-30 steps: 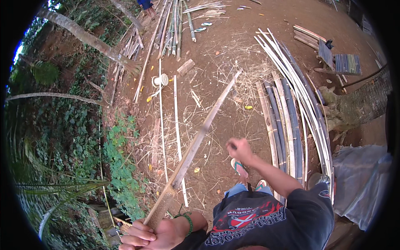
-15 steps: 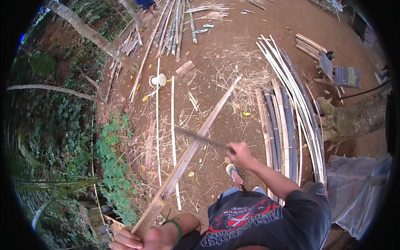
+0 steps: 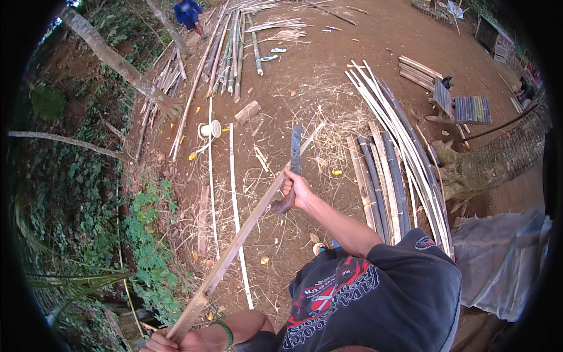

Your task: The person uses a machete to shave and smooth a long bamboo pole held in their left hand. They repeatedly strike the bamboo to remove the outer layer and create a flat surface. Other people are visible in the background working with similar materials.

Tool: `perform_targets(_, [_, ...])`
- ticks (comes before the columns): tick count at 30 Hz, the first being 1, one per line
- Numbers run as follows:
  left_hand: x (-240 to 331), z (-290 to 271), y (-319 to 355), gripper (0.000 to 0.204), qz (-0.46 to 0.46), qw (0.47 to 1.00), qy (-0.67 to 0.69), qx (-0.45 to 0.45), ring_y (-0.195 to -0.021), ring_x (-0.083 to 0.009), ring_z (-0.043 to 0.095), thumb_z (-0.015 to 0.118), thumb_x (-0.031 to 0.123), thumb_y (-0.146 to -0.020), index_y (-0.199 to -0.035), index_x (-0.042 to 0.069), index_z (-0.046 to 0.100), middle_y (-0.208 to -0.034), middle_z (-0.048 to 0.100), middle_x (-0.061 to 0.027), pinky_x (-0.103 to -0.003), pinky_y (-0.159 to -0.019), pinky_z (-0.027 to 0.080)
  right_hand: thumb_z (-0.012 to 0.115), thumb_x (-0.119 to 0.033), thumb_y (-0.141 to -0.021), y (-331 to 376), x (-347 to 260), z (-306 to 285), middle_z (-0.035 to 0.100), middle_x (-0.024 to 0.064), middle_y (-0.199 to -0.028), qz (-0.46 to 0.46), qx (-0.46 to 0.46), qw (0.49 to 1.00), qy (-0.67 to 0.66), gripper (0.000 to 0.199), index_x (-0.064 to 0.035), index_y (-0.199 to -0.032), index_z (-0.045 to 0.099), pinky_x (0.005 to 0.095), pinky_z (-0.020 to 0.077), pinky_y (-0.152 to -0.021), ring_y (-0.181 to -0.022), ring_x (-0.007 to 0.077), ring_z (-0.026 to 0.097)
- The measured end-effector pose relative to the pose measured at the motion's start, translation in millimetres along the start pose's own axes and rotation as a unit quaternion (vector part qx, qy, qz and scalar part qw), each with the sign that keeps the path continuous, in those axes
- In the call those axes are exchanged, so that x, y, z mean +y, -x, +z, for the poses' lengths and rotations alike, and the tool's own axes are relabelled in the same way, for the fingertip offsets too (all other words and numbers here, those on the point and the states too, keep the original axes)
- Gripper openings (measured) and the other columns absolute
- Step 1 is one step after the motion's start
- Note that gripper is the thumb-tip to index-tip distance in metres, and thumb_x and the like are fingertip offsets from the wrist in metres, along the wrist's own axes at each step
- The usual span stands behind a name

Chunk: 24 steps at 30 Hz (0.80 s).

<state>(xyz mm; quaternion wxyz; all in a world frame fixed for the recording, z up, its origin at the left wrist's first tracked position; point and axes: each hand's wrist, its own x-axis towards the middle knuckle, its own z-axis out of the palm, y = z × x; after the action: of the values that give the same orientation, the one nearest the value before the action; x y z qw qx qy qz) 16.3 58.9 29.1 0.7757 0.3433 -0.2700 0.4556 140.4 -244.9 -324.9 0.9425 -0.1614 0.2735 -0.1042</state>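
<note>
A long split bamboo slat [image 3: 234, 243] runs slantwise from the lower left up to the middle of the head view. Its near end is gripped in my left hand [image 3: 170, 341], fingers closed round it, at the lower edge. My right hand [image 3: 300, 190] is closed on the handle of a machete [image 3: 296, 144]. The dark blade points up and away, close against the slat's far part; whether it bites into the slat I cannot tell. The curved brown handle end sticks out below my fist.
Thin pale strips and dark bamboo poles [image 3: 402, 190] lie in a pile on the right. Shavings [image 3: 337, 126] litter the dirt. A white spool [image 3: 209, 129] and two pale strips lie left. Farther off are green poles [image 3: 258, 56], a bamboo seat [image 3: 469, 110] and a seated person [image 3: 187, 14].
My right hand has moved up and left to the slat, and the machete has turned from pointing left to pointing away. My left hand still holds the slat's near end.
</note>
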Motion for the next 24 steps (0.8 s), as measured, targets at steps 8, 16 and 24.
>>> perform_targets(8, [-11,3,-18,0.041,-0.002,0.982,0.137,-0.127,-0.047,-0.0096,0.038,0.044,0.047,-0.102,-0.086,0.011,0.053,-0.060,0.040,0.0035,-0.023,-0.047,0.035,0.076,-0.037,-0.085,-25,-60,74,0.044,-0.0077,-0.059,0.030,-0.021,0.998,0.056,0.035,-0.0130,-0.083,0.051,0.0246,0.0392,-0.046,-0.048,0.0065,0.043])
perform_targets(16, [-121,105,47,0.040,-0.023,0.933,0.256,-0.251,-0.047,-0.0061,0.051,0.045,0.045,-0.102,-0.081,0.012,0.055,-0.059,0.048,0.0055,-0.020,-0.048,0.040,0.078,-0.032,-0.081,-107,-132,56,0.045,-0.0053,-0.062,0.112,0.021,0.988,0.105,0.032,-0.0071,-0.084,0.058,0.0232,0.0357,-0.045,-0.048,0.0075,0.040])
perform_targets(24, [-175,198,46,0.019,-0.043,0.840,0.457,-0.289,-0.037,-0.0051,0.048,0.052,0.008,-0.089,-0.072,0.016,0.053,-0.053,0.051,0.0087,-0.018,-0.038,0.039,0.076,-0.018,-0.082,-142,-205,51,0.045,-0.0060,-0.060,0.170,0.056,0.974,0.140,0.019,-0.0084,-0.082,0.060,0.0272,0.0345,-0.045,-0.048,0.0080,0.041])
